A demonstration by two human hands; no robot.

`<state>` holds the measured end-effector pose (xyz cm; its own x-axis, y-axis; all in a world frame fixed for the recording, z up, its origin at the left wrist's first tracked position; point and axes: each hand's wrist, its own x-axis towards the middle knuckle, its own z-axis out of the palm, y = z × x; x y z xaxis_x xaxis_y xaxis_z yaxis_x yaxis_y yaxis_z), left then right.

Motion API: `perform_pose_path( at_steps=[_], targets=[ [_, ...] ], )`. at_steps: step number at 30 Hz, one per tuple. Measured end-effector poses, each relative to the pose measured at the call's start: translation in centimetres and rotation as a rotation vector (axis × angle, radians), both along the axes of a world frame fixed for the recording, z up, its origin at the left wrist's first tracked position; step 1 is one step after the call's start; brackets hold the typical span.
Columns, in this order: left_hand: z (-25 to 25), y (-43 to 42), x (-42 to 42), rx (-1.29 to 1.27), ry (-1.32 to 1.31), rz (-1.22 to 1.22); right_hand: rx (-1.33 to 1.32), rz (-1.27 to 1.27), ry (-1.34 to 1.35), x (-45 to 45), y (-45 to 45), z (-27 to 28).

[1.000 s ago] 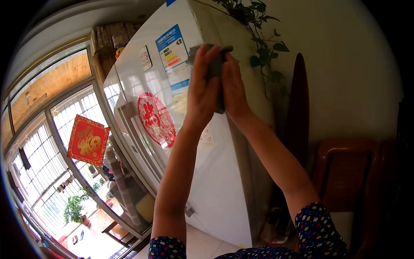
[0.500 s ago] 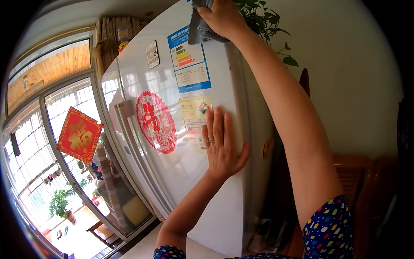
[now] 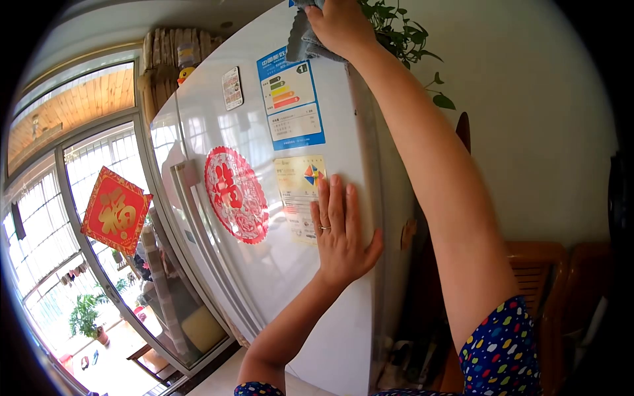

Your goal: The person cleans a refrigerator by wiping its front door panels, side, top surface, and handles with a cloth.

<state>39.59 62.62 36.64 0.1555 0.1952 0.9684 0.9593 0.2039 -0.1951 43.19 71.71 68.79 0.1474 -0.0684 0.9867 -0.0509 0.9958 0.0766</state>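
Note:
My left hand (image 3: 343, 241) lies flat on the white refrigerator door (image 3: 330, 330), fingers spread, over the right edge of a yellowish label (image 3: 297, 191). A ring shows on one finger. Up at the top edge of the view, my right hand (image 3: 340, 26) grips a grey cloth (image 3: 305, 39) against the door, near its upper right corner. The cloth overlaps the top of a blue and white energy label (image 3: 290, 99). A red round paper decoration (image 3: 236, 195) and a small rectangular magnet (image 3: 232, 88) are on the door further left.
A leafy plant (image 3: 406, 36) hangs over the refrigerator's right side. Wooden chairs (image 3: 538, 270) stand at the right by the wall. On the left is a glass sliding door (image 3: 109, 290) with a red diamond decoration (image 3: 117, 211), and a potted plant (image 3: 86, 317) beyond it.
From a second ago, my hands have parted: the right went up with the cloth, the left down onto the door, flat. Over the last half second they have hardly moved; the view has shifted slightly.

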Motion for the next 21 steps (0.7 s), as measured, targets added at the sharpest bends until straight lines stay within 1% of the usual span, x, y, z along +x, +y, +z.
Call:
perform_pose_path(
  at_steps=[2, 3, 5, 6, 8, 9, 10, 12, 13, 15, 16, 18, 19, 21],
  targets=[
    [0.0, 0.0, 0.0, -0.004, -0.004, 0.001, 0.141, -0.088, 0.224, -2.0, 1.5, 0.6],
    [-0.1, 0.1, 0.1, -0.004, -0.012, 0.0, 0.149, -0.09, 0.22, -1.9, 1.4, -0.2],
    [-0.2, 0.3, 0.3, 0.002, -0.027, -0.005, 0.216, -0.153, 0.304, -1.3, 0.9, -2.8],
    [-0.2, 0.3, 0.2, -0.003, -0.036, -0.007, 0.216, -0.148, 0.304, -1.0, 0.5, -2.5],
    [-0.2, 0.3, 0.2, -0.003, -0.037, -0.018, 0.063, -0.193, 0.126, 0.0, -0.6, -1.4],
    [-0.2, 0.3, 0.2, -0.002, -0.034, -0.032, 0.043, -0.279, 0.143, -0.1, -1.0, -0.4],
    [-0.3, 0.3, 0.2, 0.003, -0.037, -0.03, 0.048, -0.276, 0.14, -0.2, -0.9, 1.0],
    [-0.2, 0.2, 0.2, -0.012, -0.039, -0.029, 0.009, -0.41, 0.084, -0.2, -1.1, 3.6],
    [-0.2, 0.3, 0.2, -0.003, -0.038, -0.053, 0.019, -0.405, 0.083, -0.2, -1.1, 4.0],
    [-0.2, 0.3, 0.2, -0.009, -0.037, -0.058, 0.115, -0.516, 0.174, 0.1, -1.2, 4.4],
    [-0.2, 0.3, 0.3, -0.003, -0.025, -0.066, 0.121, -0.518, 0.172, 0.4, -1.3, 4.7],
    [-0.1, 0.3, 0.2, 0.009, -0.019, -0.086, 0.261, -0.654, 0.106, 1.1, -1.7, 5.2],
    [-0.2, 0.4, 0.2, 0.02, -0.012, -0.076, 0.258, -0.664, 0.107, 1.1, -1.9, 5.3],
    [-0.3, 0.6, 0.2, 0.027, 0.0, -0.08, 0.286, -0.76, -0.007, 0.5, -2.8, 5.5]
  ],
)
